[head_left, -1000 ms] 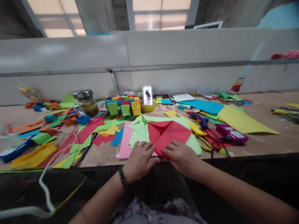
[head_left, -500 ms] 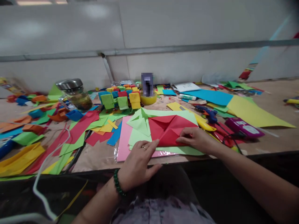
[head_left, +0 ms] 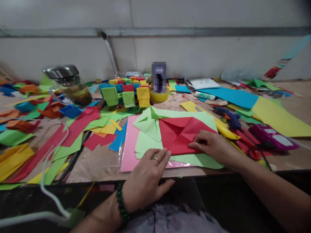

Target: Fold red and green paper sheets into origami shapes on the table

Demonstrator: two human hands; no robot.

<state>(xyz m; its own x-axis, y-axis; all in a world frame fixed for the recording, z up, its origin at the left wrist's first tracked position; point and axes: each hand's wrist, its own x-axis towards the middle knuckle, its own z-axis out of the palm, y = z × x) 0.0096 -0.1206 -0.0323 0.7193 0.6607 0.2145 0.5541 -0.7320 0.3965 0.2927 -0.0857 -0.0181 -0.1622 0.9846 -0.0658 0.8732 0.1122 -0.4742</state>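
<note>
1. Head view: red paper (head_left: 170, 139), one, folded, creases crossing near its middle; lies just right of and below the frame's centre, atop green paper (head_left: 204, 160).
2. Left hand (head_left: 145, 178), lower centre: fingers stretched out, tips at the red paper's lower left corner, thumb spread away; nothing enclosed.
3. Right hand (head_left: 215, 144), right of centre: fingers curled at the red paper's lower right; whether it is pinched or only pressed, cannot tell. Hands apart from each other.
4. Handling, as judged: very light, thin, stiff enough to keep a crease, easily torn or crumpled; liable to slide on the green paper unless pinned.
5. Hold, as judged: best by lower corners and folded edges, with flat fingertips; raised flap along the upper edge would crush under pressure.
6. Pink pad (head_left: 127, 152), lower centre, beneath the green paper: glossy wrapping, probably slick.
7. Nearby: glue gun (head_left: 229, 118) and purple box (head_left: 272, 137), right; jar (head_left: 73, 85), upper left.
</note>
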